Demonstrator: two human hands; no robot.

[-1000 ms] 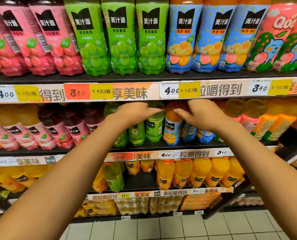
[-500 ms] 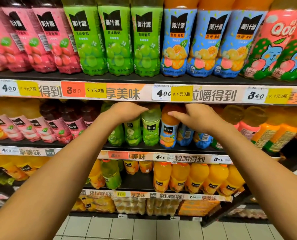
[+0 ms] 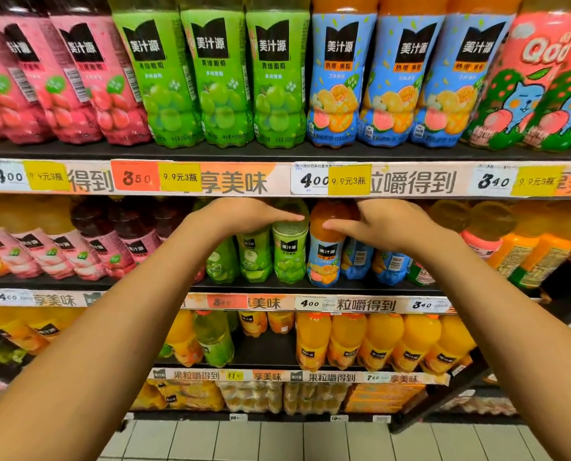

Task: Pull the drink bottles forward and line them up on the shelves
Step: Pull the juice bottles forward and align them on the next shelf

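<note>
Partly, the head view is cut off: the caps of the top bottles (image 3: 212, 78) are lost above the frame, and both forearms run out at the bottom corners. The left hand (image 3: 241, 216) is laid palm-down over the tops of the green bottles (image 3: 254, 257) on the middle shelf (image 3: 310, 287), fingers stretched flat toward the right; whether anything is gripped beneath the palm cannot be told, since the caps are hidden by it. The right hand (image 3: 387, 224) is curled over the neck of the blue bottle (image 3: 325, 257), thumb pointed left across its orange shoulder; a firm grip cannot be confirmed. The two hands are held near each other, fingertips just apart. Behind the right hand, further blue-labelled bottles (image 3: 390, 264) are half hidden and turned askew. The bottles deeper in the middle shelf are lost in shadow under the price strip (image 3: 234, 181). The green and blue bottles are seen standing close to the shelf's front edge. On the lower shelf (image 3: 261, 352), a dark open gap is seen between a green bottle and the orange bottles (image 3: 370, 344). Tiled floor (image 3: 277, 440) is shown below.
</note>
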